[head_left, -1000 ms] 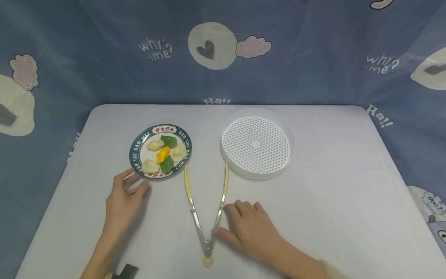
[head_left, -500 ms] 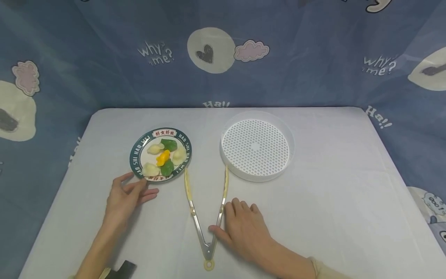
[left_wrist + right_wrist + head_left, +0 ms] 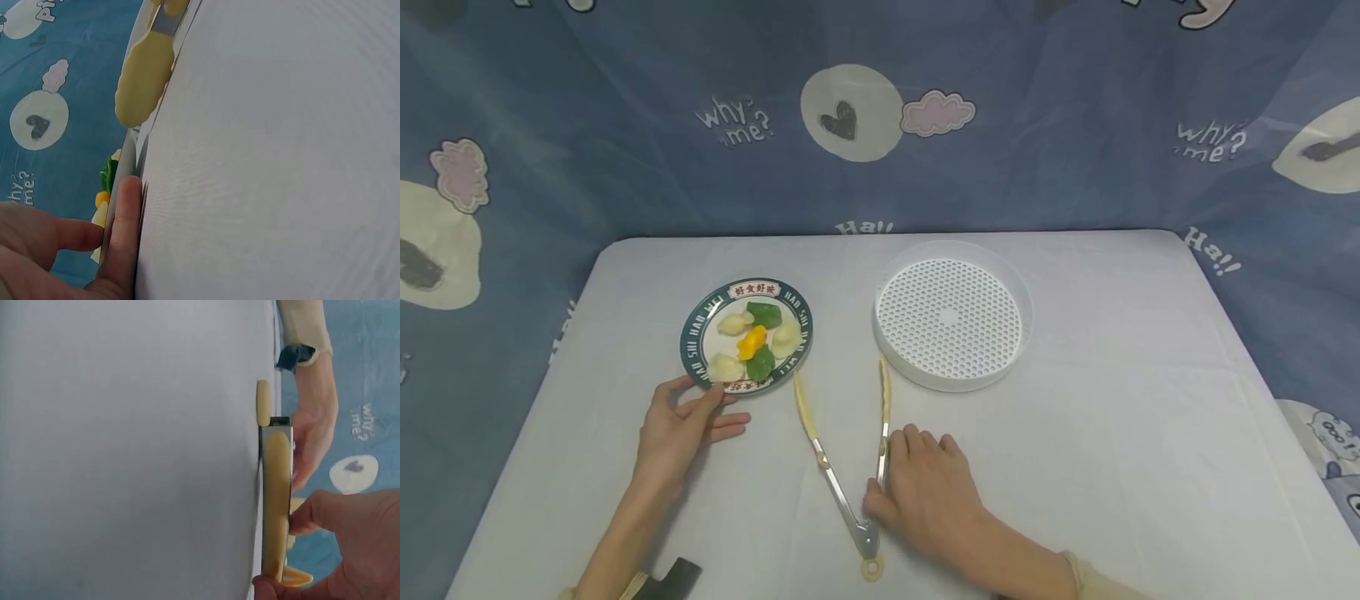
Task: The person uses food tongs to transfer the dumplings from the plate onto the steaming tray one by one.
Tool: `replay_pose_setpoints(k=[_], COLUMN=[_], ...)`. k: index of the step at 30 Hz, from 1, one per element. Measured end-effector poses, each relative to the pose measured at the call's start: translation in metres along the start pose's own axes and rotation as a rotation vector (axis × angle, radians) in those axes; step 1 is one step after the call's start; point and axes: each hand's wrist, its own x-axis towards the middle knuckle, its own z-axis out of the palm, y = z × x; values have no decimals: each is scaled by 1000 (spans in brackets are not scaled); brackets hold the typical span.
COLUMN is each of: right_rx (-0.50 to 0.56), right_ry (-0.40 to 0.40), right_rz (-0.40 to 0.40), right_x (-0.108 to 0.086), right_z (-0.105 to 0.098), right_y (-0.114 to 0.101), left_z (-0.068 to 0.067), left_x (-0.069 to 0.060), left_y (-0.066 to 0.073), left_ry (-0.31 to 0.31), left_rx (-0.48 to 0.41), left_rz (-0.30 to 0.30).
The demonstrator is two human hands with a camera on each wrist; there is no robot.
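Observation:
My left hand (image 3: 672, 440) pinches the near rim of a green-bordered plate (image 3: 694, 332). In the left wrist view the thumb lies on the plate's upper side and a finger (image 3: 127, 212) along its underside. Several dumpling-shaped pieces sit on the plate: pale ones (image 3: 726, 367), green ones (image 3: 764, 314) and a yellow one (image 3: 751, 342). My right hand (image 3: 934, 493) grips the right arm of spread metal tongs (image 3: 838, 493) with cream tips. In the right wrist view, thumb and fingers hold the cream-backed tongs (image 3: 277, 500) from opposite sides.
A round white steamer tray (image 3: 917, 372) with a perforated base stands right of the plate, just beyond the tongs' right tip. White cloth (image 3: 1135, 433) covers the table. A blue patterned curtain (image 3: 1045, 150) hangs behind.
The left fingers have slid further under the plate's near rim. The tongs' hinge end has swung right, and the right hand has closed on their right arm.

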Motion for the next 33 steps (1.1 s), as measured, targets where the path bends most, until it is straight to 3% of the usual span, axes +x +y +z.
replay_pose_setpoints(k=[13, 24, 33], right_rx=[-97, -33, -99], right_ry=[85, 23, 43], right_rz=[-48, -9, -54], right_x=[-5, -9, -8], right_z=[-7, -3, 6], right_y=[29, 32, 31], left_z=[3, -4, -4], left_x=[3, 3, 6], left_y=[-5, -5, -5], left_ry=[29, -14, -11], left_rx=[-58, -121, -126], left_rz=[1, -22, -15])
